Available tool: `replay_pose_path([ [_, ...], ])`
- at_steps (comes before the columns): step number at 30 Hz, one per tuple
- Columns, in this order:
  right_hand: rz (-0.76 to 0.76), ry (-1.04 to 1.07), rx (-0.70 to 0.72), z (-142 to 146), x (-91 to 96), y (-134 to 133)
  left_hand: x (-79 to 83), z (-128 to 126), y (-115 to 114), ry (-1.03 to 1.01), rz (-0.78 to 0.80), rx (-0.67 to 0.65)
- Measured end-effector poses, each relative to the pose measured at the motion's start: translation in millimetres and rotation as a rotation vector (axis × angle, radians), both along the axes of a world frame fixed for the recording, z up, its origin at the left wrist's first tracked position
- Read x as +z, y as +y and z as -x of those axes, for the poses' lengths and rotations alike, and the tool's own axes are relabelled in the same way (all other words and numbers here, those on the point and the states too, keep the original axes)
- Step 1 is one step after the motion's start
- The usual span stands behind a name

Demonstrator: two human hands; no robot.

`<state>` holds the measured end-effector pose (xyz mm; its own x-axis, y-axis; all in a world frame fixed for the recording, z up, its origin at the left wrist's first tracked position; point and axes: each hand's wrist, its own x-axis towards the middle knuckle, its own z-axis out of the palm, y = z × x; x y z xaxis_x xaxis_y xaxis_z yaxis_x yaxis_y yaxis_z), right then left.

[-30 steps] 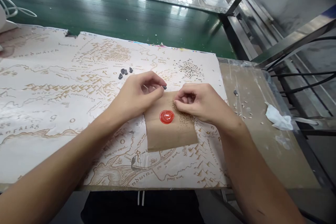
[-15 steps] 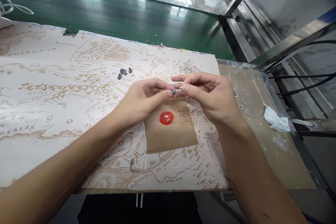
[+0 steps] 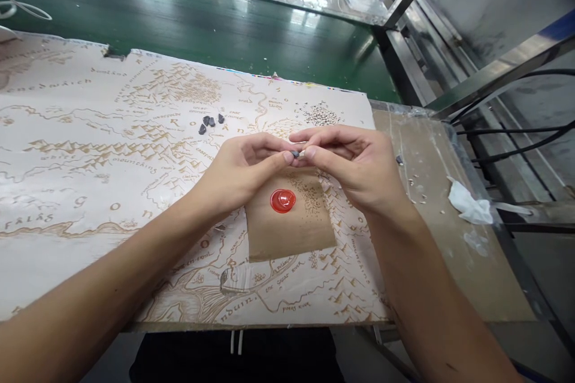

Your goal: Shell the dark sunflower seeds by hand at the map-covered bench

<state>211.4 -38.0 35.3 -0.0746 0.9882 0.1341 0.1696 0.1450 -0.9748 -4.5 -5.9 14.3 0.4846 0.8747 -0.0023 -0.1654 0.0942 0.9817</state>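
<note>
My left hand (image 3: 242, 170) is raised over the table and pinches a small dark grey piece (image 3: 295, 154) between thumb and forefinger. My right hand (image 3: 354, 164) meets it fingertip to fingertip and pinches a tiny pale stick-like part (image 3: 302, 154) against the dark piece. Below the hands lies a brown paper sheet (image 3: 287, 233) with a small red round cap (image 3: 283, 200) on it and a scatter of tiny pale grains.
A large map-printed sheet (image 3: 112, 149) covers the table. Three more dark pieces (image 3: 210, 122) lie on it behind my left hand, and a heap of tiny pale parts (image 3: 321, 114) behind my right. A crumpled white tissue (image 3: 469, 203) lies at the right. A green conveyor belt (image 3: 202, 24) runs behind.
Both hands rose from the brown paper and came together. The right hand picked up a tiny pale part and brought it to the dark piece in the left.
</note>
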Motion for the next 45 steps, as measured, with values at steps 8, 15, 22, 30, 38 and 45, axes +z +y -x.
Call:
replay_pose_path([
  [8, 0.028, -0.072, -0.048, 2, 2.4, -1, 1.5, -1, 0, 0.035, -0.008, 0.009],
  [15, -0.007, -0.11, -0.055, 6, 6.1, -2, -0.1, -1, -1, 0.033, 0.003, 0.025],
  [22, -0.062, -0.119, -0.069, 11, 2.4, -3, -5.2, -2, -2, -0.01, 0.057, 0.078],
  [30, -0.074, -0.158, -0.094, 14, -0.5, -2, -10.3, -4, -3, -0.061, 0.073, 0.099],
  [38, -0.107, -0.166, -0.105, 14, -1.5, -2, -14.0, -5, -2, -0.091, 0.097, 0.103],
  [45, -0.092, -0.078, -0.094, 7, -0.2, 0, -2.6, -3, -3, 0.0, 0.054, 0.089],
])
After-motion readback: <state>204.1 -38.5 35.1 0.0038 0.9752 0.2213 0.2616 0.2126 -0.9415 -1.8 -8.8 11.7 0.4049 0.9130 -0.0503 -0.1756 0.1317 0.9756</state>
